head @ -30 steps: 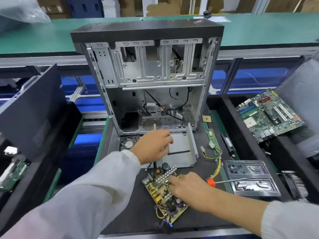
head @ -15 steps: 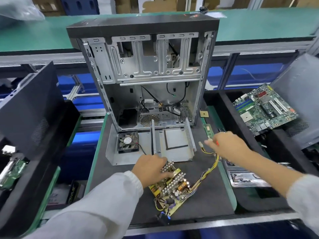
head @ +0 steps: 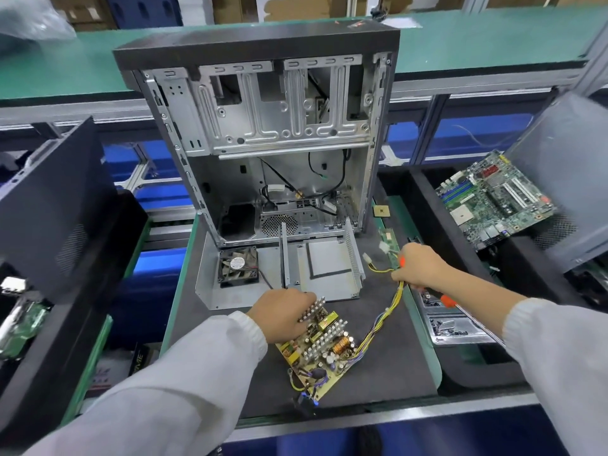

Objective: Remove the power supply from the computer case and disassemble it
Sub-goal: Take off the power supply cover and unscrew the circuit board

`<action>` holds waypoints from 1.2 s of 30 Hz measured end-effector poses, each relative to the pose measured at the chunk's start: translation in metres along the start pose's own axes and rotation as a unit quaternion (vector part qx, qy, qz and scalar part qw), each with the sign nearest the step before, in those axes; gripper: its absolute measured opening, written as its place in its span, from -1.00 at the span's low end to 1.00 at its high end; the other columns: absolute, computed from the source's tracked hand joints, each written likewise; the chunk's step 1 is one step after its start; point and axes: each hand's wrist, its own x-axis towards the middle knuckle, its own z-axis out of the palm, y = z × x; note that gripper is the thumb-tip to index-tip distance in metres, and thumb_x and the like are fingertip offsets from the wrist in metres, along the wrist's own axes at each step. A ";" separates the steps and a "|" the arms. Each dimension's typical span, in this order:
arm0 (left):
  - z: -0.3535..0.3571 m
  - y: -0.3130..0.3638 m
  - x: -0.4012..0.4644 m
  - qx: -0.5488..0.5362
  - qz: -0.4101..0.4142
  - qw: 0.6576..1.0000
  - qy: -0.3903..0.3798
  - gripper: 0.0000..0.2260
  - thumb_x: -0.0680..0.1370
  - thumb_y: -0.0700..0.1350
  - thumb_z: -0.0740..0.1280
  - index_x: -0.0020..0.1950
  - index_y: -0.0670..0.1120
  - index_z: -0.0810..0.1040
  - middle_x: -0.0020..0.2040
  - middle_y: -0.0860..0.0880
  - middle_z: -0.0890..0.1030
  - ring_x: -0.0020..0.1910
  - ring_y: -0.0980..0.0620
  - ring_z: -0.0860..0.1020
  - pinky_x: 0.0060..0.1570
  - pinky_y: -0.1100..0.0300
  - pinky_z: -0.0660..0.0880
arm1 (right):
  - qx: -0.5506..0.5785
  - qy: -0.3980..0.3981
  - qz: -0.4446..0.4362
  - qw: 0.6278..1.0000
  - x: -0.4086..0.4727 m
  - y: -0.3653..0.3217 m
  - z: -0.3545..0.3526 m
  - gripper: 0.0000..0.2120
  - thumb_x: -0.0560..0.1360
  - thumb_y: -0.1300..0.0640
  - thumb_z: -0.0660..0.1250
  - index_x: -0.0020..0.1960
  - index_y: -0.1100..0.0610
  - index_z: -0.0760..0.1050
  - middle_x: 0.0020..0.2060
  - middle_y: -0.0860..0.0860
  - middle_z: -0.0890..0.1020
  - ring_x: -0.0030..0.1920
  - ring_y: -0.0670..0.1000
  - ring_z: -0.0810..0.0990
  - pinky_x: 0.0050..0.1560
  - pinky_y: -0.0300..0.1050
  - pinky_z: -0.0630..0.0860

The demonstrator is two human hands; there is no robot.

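Yellowish power-supply board (head: 317,348) lies on the worktop (head: 388,366), out of its housing (head: 296,268). Left hand (head: 283,314) presses it, fingers curled over the heatsink. Right hand (head: 419,263) grips wire harness (head: 383,315) and screwdriver (head: 449,302). Best pull evenly, board pinned. Computer case (head: 263,133) stands beyond.

A: We can't see the left hand (head: 283,312) fingertips, they're tucked behind the heatsink on the circuit board (head: 320,348). The board's upper left corner is under that hand too.

B: Yeah, and we only get bits of the screwdriver (head: 449,301). The right hand (head: 419,265) covers most of the handle, and its tip is hidden behind the sleeve. Whatever sits in the parts tray (head: 457,337) is too tiny for us to call. The green board (head: 19,322) at the left edge is cut off and blurry.
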 end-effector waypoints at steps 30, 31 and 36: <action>0.030 0.049 -0.019 -0.336 -0.243 0.907 0.066 -0.79 0.51 -0.15 0.33 -0.08 -0.06 0.28 -0.29 -0.03 0.50 -0.47 0.10 0.45 -0.51 0.26 0.39 | 0.019 0.001 -0.154 0.988 0.040 -0.018 -0.022 -0.64 0.48 0.26 0.24 0.26 0.13 0.52 -0.33 -0.01 0.56 -0.42 0.02 0.59 -0.32 -0.12 0.62; 0.030 0.049 -0.020 -0.337 -0.247 0.906 0.069 -0.79 0.51 -0.15 0.34 -0.07 -0.07 0.28 -0.28 -0.04 0.50 -0.46 0.08 0.46 -0.50 0.24 0.41 | 0.019 0.009 -0.160 0.987 0.039 -0.017 -0.023 -0.65 0.47 0.26 0.24 0.25 0.13 0.54 -0.29 0.00 0.60 -0.44 -0.02 0.57 -0.40 -0.22 0.56; 0.028 0.054 -0.020 -0.368 -0.258 0.891 0.069 -0.83 0.52 -0.19 0.31 -0.01 -0.10 0.31 -0.22 -0.12 0.55 -0.45 -0.04 0.61 -0.48 0.12 0.54 | -0.030 0.097 -0.164 0.981 0.039 -0.012 -0.011 -0.66 0.47 0.21 0.26 0.23 0.08 0.55 0.07 0.11 0.61 -0.18 0.08 0.56 -0.14 -0.12 0.46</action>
